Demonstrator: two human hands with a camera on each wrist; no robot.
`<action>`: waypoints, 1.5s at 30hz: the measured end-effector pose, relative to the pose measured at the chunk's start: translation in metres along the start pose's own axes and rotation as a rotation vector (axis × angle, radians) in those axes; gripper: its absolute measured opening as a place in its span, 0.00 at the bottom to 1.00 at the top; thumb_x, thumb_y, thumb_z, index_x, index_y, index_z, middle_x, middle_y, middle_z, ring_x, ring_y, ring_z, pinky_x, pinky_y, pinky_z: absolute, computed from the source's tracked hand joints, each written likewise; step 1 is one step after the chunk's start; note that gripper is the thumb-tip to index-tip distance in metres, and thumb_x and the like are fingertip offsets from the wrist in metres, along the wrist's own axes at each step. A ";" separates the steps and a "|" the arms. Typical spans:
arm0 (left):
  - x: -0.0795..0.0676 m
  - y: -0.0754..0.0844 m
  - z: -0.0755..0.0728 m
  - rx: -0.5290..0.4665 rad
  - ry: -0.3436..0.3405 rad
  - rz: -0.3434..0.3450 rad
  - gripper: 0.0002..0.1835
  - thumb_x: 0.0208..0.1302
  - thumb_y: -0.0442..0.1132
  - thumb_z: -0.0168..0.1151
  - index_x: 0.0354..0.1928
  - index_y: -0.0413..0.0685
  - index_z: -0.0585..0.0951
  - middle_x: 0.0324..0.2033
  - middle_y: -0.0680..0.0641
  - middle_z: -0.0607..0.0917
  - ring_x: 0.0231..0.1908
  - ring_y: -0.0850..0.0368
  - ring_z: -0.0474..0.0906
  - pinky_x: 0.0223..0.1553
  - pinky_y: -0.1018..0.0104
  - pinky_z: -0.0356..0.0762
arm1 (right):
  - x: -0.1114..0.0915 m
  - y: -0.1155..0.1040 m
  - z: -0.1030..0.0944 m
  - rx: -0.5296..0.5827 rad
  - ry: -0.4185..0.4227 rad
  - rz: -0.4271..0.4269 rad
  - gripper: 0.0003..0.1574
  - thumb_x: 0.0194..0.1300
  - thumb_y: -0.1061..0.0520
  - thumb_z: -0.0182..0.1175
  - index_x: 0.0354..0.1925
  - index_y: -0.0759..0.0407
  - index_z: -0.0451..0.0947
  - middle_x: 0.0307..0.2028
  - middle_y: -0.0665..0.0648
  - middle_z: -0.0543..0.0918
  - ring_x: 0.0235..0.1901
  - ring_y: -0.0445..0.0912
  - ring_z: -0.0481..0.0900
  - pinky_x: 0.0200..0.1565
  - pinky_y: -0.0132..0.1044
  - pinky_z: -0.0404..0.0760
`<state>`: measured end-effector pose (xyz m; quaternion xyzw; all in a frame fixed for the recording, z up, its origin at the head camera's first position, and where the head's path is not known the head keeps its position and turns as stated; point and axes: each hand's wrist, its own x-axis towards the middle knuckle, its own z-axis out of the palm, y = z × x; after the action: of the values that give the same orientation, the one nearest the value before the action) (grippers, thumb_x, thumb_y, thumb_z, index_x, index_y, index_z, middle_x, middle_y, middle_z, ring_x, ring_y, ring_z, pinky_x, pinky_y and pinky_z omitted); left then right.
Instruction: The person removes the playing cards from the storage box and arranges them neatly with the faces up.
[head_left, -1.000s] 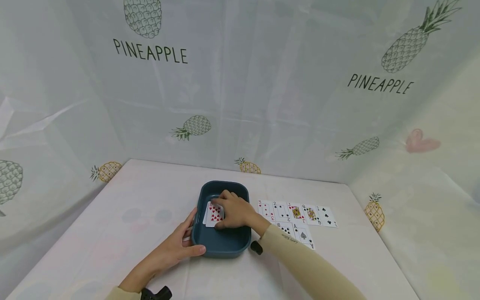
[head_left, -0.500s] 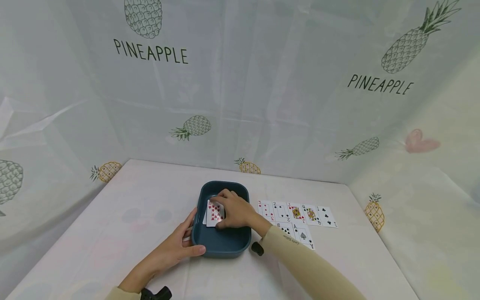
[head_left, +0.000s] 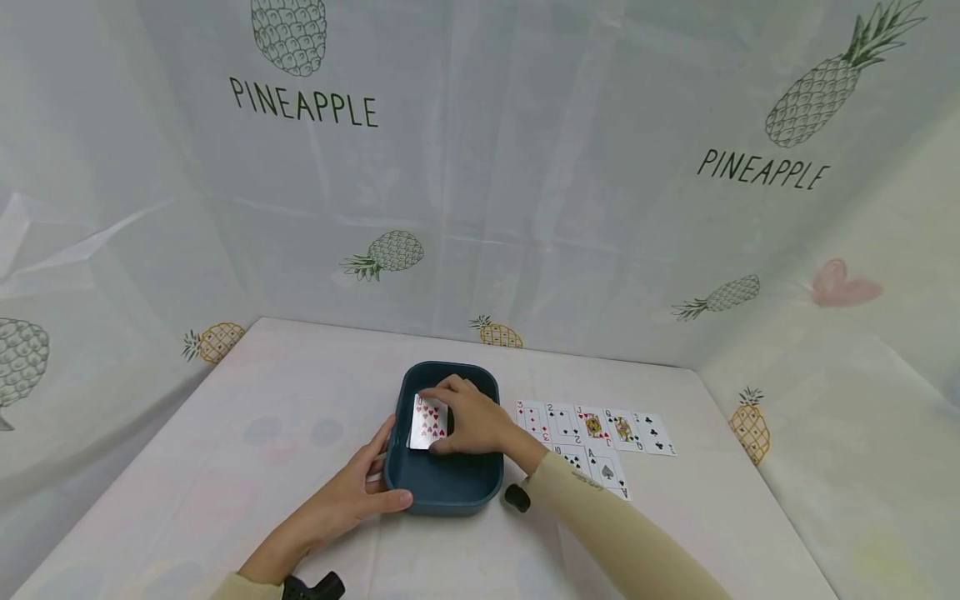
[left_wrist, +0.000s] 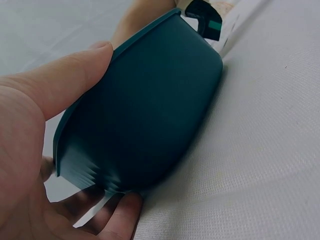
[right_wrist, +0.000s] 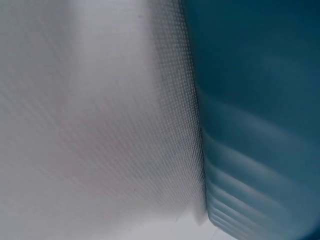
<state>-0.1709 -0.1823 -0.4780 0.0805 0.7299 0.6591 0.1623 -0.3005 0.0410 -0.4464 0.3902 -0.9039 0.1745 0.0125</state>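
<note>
A dark blue-green plastic bin point(head_left: 450, 485) stands on the table in the head view. My left hand point(head_left: 358, 490) grips its left side, thumb over the rim and fingers against the outer wall; the left wrist view shows the thumb point(left_wrist: 75, 75) on the edge of the bin point(left_wrist: 145, 105). Inside the bin, my right hand point(head_left: 476, 417) pinches a red heart playing card point(head_left: 428, 422), apparently a ten, between thumb and fingers at its right side. The card leans face up with light glaring on it. The right wrist view shows only the bin's outer wall point(right_wrist: 250, 115) and cloth.
To the bin's right, several playing cards lie face up in two rows, with a three of diamonds point(head_left: 531, 421) at the upper left and an ace of spades point(head_left: 607, 472) below. My right forearm point(head_left: 600, 521) crosses over the lower row. A pineapple-printed curtain point(head_left: 540, 250) hangs behind the table.
My right hand has shifted slightly upward with the heart card, which now tilts and catches the light. The white card edge at its left shows less. My left hand stays on the bin.
</note>
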 end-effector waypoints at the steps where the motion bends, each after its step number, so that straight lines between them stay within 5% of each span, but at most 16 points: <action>1: 0.000 0.000 0.000 0.002 0.001 0.000 0.52 0.62 0.44 0.69 0.76 0.78 0.43 0.74 0.41 0.51 0.62 0.43 0.71 0.52 0.57 0.79 | 0.000 0.000 0.000 0.012 0.008 -0.004 0.50 0.47 0.37 0.74 0.68 0.39 0.69 0.57 0.46 0.70 0.53 0.41 0.68 0.50 0.37 0.78; 18: -0.003 0.002 0.001 0.016 0.011 -0.017 0.53 0.61 0.44 0.70 0.76 0.75 0.43 0.74 0.41 0.50 0.64 0.41 0.69 0.54 0.57 0.78 | -0.004 0.006 -0.007 0.138 0.013 -0.065 0.51 0.50 0.39 0.75 0.70 0.40 0.66 0.58 0.48 0.69 0.55 0.41 0.66 0.55 0.39 0.75; 29: -0.001 0.001 0.001 0.036 0.009 -0.017 0.52 0.61 0.46 0.69 0.76 0.74 0.44 0.74 0.41 0.52 0.63 0.43 0.70 0.55 0.57 0.78 | -0.021 0.011 -0.030 0.239 -0.010 -0.081 0.52 0.50 0.43 0.76 0.70 0.41 0.65 0.59 0.47 0.67 0.57 0.41 0.66 0.57 0.41 0.75; 37: -0.002 -0.001 0.003 0.066 0.050 -0.020 0.53 0.57 0.47 0.72 0.76 0.73 0.46 0.74 0.41 0.53 0.61 0.45 0.73 0.55 0.55 0.78 | -0.047 0.028 -0.050 0.242 -0.014 -0.033 0.52 0.50 0.43 0.76 0.70 0.38 0.64 0.58 0.43 0.65 0.56 0.37 0.66 0.55 0.37 0.77; 45: -0.002 -0.001 0.001 0.045 0.034 0.004 0.55 0.57 0.44 0.73 0.77 0.71 0.45 0.74 0.41 0.54 0.61 0.47 0.73 0.56 0.57 0.77 | -0.093 0.047 -0.078 0.227 0.031 0.010 0.53 0.49 0.49 0.78 0.71 0.42 0.65 0.59 0.45 0.66 0.54 0.40 0.68 0.49 0.46 0.79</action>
<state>-0.1685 -0.1821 -0.4790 0.0744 0.7471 0.6440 0.1466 -0.2783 0.1613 -0.4026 0.3819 -0.8800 0.2820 -0.0187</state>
